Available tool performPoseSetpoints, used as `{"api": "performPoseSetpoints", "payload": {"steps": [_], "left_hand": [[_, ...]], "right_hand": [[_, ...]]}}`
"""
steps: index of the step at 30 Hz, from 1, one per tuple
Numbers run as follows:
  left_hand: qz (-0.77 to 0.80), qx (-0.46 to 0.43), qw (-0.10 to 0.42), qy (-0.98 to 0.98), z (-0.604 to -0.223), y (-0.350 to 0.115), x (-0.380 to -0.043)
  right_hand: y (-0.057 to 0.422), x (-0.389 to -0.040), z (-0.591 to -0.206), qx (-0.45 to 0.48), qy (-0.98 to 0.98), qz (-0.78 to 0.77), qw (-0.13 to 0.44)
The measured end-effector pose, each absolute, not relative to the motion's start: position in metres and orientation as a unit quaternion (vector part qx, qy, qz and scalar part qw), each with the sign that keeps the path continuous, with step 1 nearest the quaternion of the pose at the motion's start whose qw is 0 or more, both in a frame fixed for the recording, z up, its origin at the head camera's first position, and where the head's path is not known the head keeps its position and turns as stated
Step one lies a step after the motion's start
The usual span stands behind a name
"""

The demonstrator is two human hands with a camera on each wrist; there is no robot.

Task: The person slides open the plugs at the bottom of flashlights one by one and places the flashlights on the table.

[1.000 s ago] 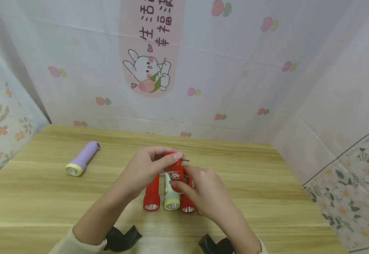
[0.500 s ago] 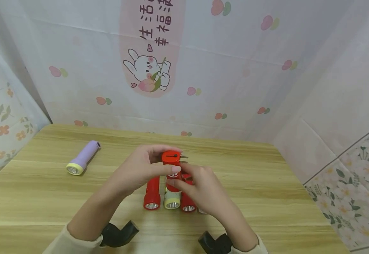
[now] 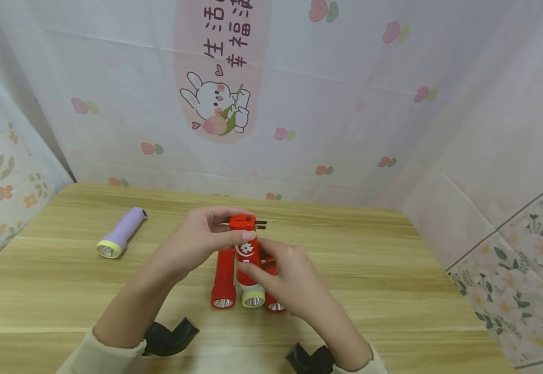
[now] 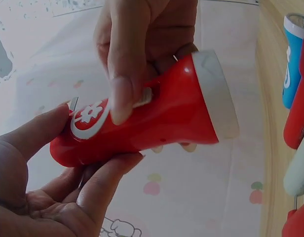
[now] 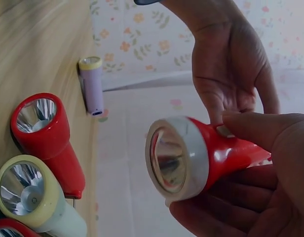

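Observation:
Both hands hold a red flashlight with a white head ring, raised above the table. My left hand grips its tail end, thumb along the side. Two metal plug prongs stick out from that end. My right hand holds the body, its thumb on the light-coloured slide switch in the left wrist view. The lens faces the right wrist camera. Below lie a red flashlight, a pale green one with a yellow rim and another red one, partly hidden.
A purple flashlight lies apart at the left on the wooden table. A blue flashlight shows in the row in the left wrist view. Printed curtains hang behind the table.
The held flashlight has turned so its tail end shows from above, and has shifted slightly left. My left thumb has moved from near the prongs down onto its side.

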State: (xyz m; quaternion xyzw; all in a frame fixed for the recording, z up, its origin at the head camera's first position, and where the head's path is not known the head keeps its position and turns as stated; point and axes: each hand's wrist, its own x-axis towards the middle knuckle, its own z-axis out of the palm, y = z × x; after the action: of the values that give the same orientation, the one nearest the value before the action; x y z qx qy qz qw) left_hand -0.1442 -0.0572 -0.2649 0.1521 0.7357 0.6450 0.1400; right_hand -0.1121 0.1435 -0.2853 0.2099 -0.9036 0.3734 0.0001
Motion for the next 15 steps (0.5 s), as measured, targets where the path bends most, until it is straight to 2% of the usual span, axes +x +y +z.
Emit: {"api": "performPoseSetpoints", "payload": {"steps": [15], "left_hand": [[0.644, 0.09, 0.118, 0.75, -0.271, -0.07, -0.151]], "right_hand": [[0.128, -0.109, -0.292, 0.186, -0.908, 0.374, -0.023]]}}
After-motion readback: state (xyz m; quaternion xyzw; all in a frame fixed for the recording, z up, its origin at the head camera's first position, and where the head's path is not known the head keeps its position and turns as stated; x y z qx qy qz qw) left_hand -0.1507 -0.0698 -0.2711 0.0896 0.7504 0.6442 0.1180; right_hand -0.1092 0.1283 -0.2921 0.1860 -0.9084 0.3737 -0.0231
